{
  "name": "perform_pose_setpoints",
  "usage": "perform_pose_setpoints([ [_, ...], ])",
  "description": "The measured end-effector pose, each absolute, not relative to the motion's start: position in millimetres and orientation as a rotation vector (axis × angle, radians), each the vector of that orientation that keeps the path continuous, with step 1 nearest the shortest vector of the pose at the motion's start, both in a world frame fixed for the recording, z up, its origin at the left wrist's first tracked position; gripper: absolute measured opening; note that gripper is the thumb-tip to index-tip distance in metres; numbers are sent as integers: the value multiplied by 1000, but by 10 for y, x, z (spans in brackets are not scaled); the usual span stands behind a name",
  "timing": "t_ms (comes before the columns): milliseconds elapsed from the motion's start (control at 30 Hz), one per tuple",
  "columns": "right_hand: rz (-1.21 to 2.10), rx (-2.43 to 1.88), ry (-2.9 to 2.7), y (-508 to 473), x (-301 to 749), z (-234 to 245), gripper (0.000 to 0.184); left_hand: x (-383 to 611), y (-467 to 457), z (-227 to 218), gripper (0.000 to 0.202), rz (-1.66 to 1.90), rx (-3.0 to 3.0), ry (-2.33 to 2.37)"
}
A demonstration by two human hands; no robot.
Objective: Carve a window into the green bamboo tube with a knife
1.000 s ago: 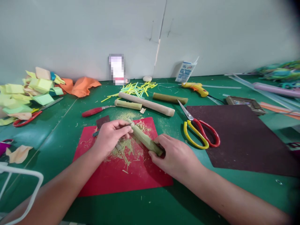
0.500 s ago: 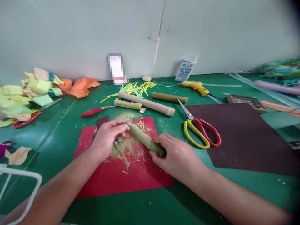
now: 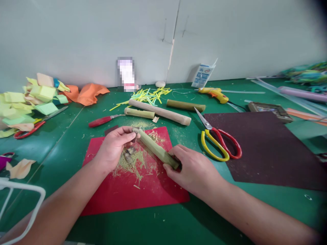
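Note:
A green bamboo stick point(image 3: 153, 147) lies slanted over a red mat point(image 3: 143, 190) strewn with pale shavings point(image 3: 133, 161). My right hand point(image 3: 190, 168) is closed round the stick's near end. My left hand point(image 3: 114, 144) has its fingers pinched at the stick's far end on a small dark piece that I cannot make out. A small metallic thing point(image 3: 129, 153) shows under the left palm.
Red-and-yellow scissors point(image 3: 217, 143) and a dark sheet point(image 3: 265, 146) lie to the right. Behind the mat are a pale wooden rod point(image 3: 159, 111), two short bamboo pieces, a red-handled knife point(image 3: 100, 120), yellow strips and a yellow glue gun point(image 3: 213, 94). Coloured foam scraps point(image 3: 28, 102) pile up at left.
My left hand has slid slightly up and back along the stick's far end. The right hand keeps its grip and has hardly moved.

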State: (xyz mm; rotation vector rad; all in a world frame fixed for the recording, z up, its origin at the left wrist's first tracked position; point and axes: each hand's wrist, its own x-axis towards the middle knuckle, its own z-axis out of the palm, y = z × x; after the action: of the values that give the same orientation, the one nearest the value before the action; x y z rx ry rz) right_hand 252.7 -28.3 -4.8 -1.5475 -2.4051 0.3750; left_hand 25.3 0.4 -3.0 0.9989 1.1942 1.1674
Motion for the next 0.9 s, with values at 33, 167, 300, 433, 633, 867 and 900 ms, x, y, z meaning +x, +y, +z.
perform_pose_setpoints([
  [33,382,-1552,-2406,-283,2528,-49,11,257,4,-35,18,1190,1010,1228],
  [167,402,-1555,-2402,-277,2524,-46,12,274,9,-42,22,1319,1070,1297],
  [300,393,-1543,-2397,-276,2521,-42,12,283,20,-41,30,1349,1187,1302],
  [433,390,-1538,-2391,-277,2520,-36,13,269,35,-58,24,1370,1260,1383],
  [633,406,-1541,-2398,-270,2517,-47,12,287,25,-47,26,1318,1140,1302],
  [867,428,-1552,-2395,-279,2529,-54,11,298,-10,-39,22,1272,1045,1264],
  [900,431,-1558,-2395,-280,2530,-52,11,299,-13,-38,22,1272,1040,1242],
])
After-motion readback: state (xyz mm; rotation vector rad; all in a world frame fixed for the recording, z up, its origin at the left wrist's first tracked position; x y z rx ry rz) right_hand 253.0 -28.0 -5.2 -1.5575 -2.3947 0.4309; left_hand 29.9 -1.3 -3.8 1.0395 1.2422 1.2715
